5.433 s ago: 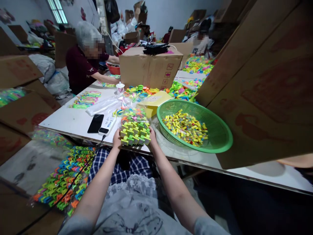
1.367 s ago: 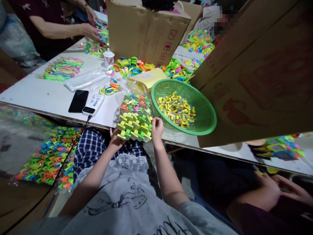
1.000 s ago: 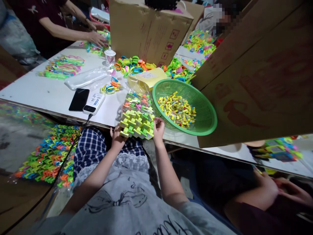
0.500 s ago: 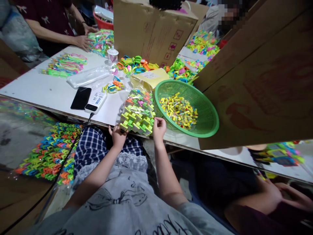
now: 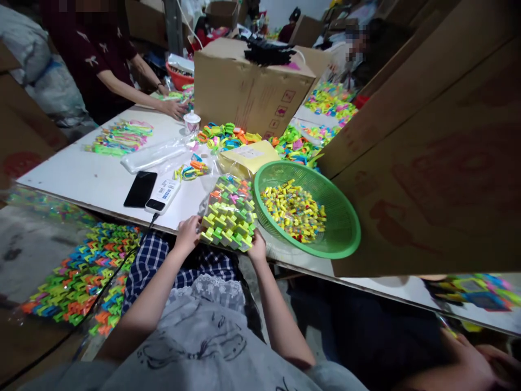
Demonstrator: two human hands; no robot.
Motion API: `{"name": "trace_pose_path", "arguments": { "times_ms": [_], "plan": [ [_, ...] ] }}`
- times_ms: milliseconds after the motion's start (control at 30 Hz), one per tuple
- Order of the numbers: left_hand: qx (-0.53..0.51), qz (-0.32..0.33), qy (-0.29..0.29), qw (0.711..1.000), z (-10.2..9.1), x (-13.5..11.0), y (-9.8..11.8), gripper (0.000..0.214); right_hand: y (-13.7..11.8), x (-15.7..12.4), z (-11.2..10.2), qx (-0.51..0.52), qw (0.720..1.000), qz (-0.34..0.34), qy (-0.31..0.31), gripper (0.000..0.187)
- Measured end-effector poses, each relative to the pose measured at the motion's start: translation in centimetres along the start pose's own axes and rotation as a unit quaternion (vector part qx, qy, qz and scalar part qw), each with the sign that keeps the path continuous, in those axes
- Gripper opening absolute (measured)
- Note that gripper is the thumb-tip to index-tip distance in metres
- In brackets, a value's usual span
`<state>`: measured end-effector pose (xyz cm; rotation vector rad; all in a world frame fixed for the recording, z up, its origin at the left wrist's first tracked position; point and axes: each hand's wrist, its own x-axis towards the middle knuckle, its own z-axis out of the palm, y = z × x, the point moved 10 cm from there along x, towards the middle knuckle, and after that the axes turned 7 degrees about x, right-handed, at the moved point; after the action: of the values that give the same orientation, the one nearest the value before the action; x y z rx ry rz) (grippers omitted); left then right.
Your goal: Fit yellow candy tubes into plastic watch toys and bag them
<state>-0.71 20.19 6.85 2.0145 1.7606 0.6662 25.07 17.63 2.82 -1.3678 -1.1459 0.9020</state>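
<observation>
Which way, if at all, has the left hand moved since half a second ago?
Yes: judged against the white device on the table, the left hand has shifted forward and leftward, closer to it.

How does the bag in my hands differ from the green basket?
The clear bag is narrower than the green basket. The bag's pieces form rows; the basket's yellow pieces lie jumbled. Your left hand and right hand hold the bag, not the basket. Both contain many pieces.
</observation>
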Motion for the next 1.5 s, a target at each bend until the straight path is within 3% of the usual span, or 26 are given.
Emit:
{"name": "trace_pose_path", "arguments": {
  "times_ms": [100,300,433,567,767,867,1100,1333,1500],
  "plan": [
    [0.007,0.014,-0.019,1.0,0.4,0.8,0.8,0.002,0.0,0.3,0.5,-0.037,0.999,0.005,-0.028,0.023],
    [-0.001,0.038,0.012,0.999,0.0,1.5,1.4,0.02,-1.1,1.5,0.6,-0.083,0.996,0.005,-0.041,0.03],
    [-0.029,0.066,0.037,0.997,-0.9,1.6,1.5,0.014,-2.6,1.8,0.8,-0.075,0.996,-0.015,-0.055,0.027],
    [-0.085,0.052,0.087,0.991,-3.7,0.8,1.3,0.02,-5.6,1.0,0.6,-0.061,0.996,-0.045,-0.044,0.029],
    [-0.179,-0.052,0.178,0.966,-9.1,-1.1,1.8,0.037,-13.0,-1.4,1.3,-0.034,0.986,-0.159,-0.045,0.035],
    [-0.219,-0.097,0.174,0.955,-10.7,-0.7,2.4,0.037,-14.8,-1.7,1.4,-0.027,0.986,-0.163,-0.029,0.035],
    [-0.256,-0.182,0.129,0.94,-13.6,0.6,3.3,0.041,-17.3,-0.8,0.7,0.036,0.995,-0.088,0.005,0.036],
    [-0.262,-0.116,0.096,0.953,-18.1,0.0,8.2,0.043,-22.2,-1.4,-0.5,0.09,0.994,-0.062,-0.002,0.033],
    [-0.21,-0.092,0.041,0.973,-19.7,-0.5,10.6,0.044,-25.2,-1.9,-1.5,0.083,0.991,-0.105,0.019,0.032]
  ]
}}
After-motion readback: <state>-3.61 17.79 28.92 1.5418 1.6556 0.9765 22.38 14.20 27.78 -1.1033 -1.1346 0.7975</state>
